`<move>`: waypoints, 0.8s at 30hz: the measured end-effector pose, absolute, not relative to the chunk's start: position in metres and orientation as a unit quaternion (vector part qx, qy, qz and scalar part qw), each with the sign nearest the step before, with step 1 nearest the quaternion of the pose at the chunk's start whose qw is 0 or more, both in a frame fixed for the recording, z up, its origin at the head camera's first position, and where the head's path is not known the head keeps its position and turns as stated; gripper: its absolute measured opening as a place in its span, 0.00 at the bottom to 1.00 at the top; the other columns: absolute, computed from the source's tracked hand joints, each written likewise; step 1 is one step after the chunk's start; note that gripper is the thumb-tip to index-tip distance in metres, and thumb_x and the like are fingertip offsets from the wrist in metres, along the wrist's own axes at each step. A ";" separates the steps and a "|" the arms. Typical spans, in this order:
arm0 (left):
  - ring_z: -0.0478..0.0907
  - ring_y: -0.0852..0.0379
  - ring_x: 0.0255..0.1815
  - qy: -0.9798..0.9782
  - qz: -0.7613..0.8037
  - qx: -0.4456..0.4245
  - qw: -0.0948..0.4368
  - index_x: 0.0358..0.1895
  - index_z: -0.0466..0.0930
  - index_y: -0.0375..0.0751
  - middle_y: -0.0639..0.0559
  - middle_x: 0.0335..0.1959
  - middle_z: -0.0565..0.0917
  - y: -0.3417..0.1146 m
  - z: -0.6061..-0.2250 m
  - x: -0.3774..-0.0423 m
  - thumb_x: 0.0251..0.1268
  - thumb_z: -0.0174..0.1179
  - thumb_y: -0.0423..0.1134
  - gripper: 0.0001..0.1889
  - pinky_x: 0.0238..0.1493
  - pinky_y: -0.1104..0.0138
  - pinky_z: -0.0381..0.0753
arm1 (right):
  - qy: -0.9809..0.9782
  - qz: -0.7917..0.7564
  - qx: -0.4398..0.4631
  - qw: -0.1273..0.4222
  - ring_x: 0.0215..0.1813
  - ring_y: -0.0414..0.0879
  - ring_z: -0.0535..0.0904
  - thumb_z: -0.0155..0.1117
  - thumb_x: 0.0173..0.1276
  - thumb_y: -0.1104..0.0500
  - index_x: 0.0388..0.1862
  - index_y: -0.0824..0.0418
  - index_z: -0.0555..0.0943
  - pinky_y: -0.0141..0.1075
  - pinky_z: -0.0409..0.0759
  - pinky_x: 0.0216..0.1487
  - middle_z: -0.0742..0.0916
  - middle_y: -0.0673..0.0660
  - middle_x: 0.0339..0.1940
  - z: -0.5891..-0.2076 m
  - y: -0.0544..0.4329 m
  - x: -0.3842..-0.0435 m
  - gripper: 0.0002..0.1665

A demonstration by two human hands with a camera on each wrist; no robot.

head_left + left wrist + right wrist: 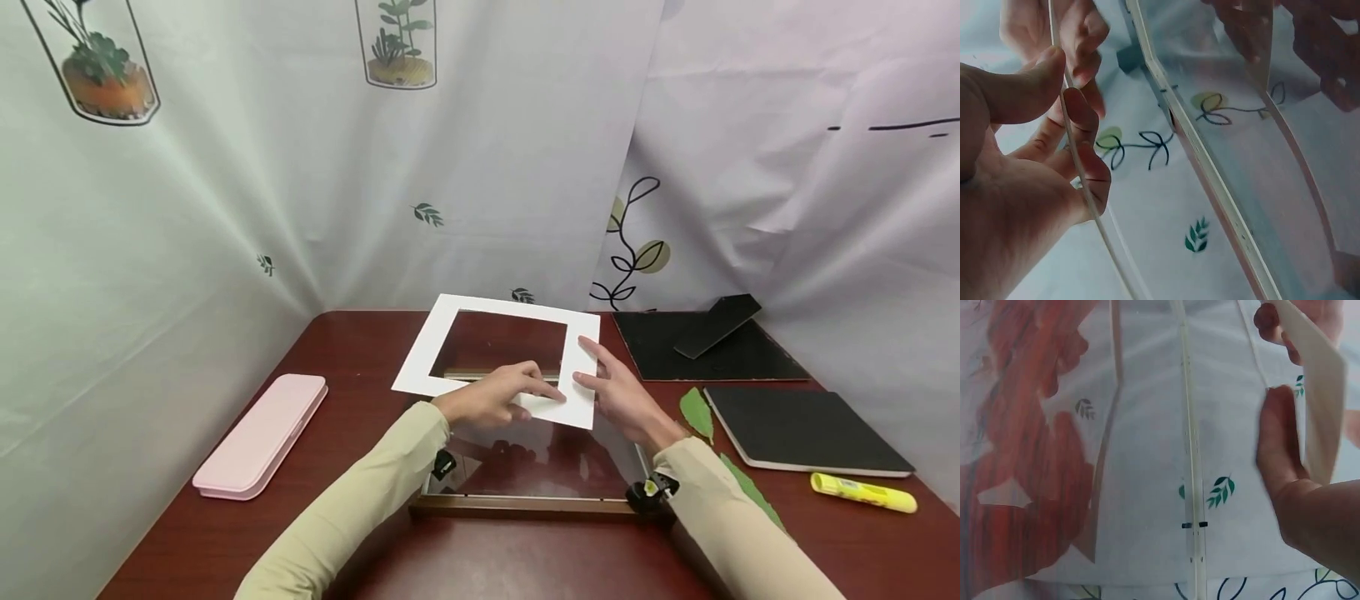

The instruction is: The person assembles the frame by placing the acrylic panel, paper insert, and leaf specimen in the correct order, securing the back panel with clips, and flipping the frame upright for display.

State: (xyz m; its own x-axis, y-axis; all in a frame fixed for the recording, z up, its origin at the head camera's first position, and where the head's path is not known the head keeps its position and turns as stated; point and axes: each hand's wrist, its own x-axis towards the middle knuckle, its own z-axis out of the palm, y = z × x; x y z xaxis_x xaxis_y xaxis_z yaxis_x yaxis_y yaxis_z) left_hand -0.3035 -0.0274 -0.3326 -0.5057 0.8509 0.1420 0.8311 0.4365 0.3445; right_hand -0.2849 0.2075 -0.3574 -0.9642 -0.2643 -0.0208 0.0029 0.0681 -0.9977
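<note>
A white rectangular mat board with a cut-out window is held tilted above a brown picture frame. The frame lies on the table with a reflective clear pane in it. My left hand pinches the mat's near edge; in the left wrist view its thumb is on one face and curled fingers on the other. At the mat's right side, my right hand grips the border, two digits spread over the top face, the others hidden beneath. Seen from the right wrist, the mat stands nearly edge-on.
On the left lies a pink case. To the right are a black backing board with its raised stand, a black notebook, a green leaf, another leaf and a yellow stick-shaped tube. White curtains surround the table.
</note>
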 end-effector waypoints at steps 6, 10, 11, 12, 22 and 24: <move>0.70 0.60 0.44 0.844 0.195 0.498 0.038 0.64 0.81 0.53 0.51 0.48 0.77 -0.022 -0.330 -0.289 0.62 0.65 0.26 0.27 0.46 0.73 0.70 | 0.719 -0.683 -0.099 0.078 0.46 0.38 0.86 0.50 0.77 0.68 0.84 0.51 0.45 0.33 0.85 0.42 0.65 0.67 0.79 -0.359 0.209 -0.281 0.44; 0.74 0.59 0.48 0.847 0.183 0.499 0.019 0.64 0.80 0.53 0.51 0.51 0.79 -0.024 -0.333 -0.287 0.64 0.66 0.30 0.26 0.51 0.71 0.73 | 0.714 -0.689 -0.108 0.067 0.46 0.39 0.88 0.50 0.75 0.70 0.84 0.52 0.45 0.34 0.86 0.43 0.65 0.69 0.79 -0.359 0.213 -0.279 0.45; 0.75 0.59 0.49 0.849 0.178 0.498 0.013 0.65 0.80 0.53 0.52 0.52 0.80 -0.025 -0.334 -0.288 0.65 0.66 0.32 0.25 0.52 0.70 0.73 | 0.712 -0.690 -0.109 0.066 0.47 0.40 0.88 0.50 0.75 0.71 0.84 0.52 0.45 0.34 0.86 0.43 0.65 0.69 0.79 -0.359 0.214 -0.278 0.45; 0.76 0.59 0.50 0.848 0.174 0.501 0.004 0.65 0.80 0.53 0.52 0.53 0.80 -0.029 -0.336 -0.289 0.65 0.66 0.33 0.25 0.53 0.69 0.74 | 0.710 -0.692 -0.113 0.068 0.47 0.41 0.88 0.50 0.75 0.71 0.84 0.52 0.45 0.35 0.86 0.43 0.64 0.69 0.79 -0.359 0.216 -0.278 0.45; 0.76 0.43 0.62 0.881 0.259 0.371 -0.138 0.62 0.80 0.42 0.40 0.60 0.77 -0.112 -0.334 -0.308 0.66 0.61 0.31 0.21 0.63 0.48 0.75 | 0.720 -0.672 -0.146 0.089 0.51 0.43 0.89 0.55 0.77 0.63 0.84 0.49 0.44 0.35 0.85 0.40 0.79 0.44 0.67 -0.359 0.260 -0.267 0.45; 0.78 0.43 0.61 0.889 0.295 0.324 -0.137 0.62 0.79 0.42 0.39 0.61 0.76 -0.130 -0.338 -0.313 0.67 0.60 0.31 0.21 0.61 0.48 0.77 | 0.728 -0.662 -0.151 0.094 0.52 0.42 0.88 0.56 0.77 0.62 0.84 0.49 0.44 0.31 0.83 0.41 0.75 0.50 0.73 -0.358 0.268 -0.265 0.45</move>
State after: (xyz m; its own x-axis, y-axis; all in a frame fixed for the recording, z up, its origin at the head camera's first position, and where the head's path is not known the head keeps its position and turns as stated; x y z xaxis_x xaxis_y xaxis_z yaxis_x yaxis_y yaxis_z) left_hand -0.3134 -0.1296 -0.3376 -0.7530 0.4948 0.4338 0.6560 0.6164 0.4357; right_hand -0.2647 0.2683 -0.3584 -0.9369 -0.3439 0.0624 -0.0945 0.0775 -0.9925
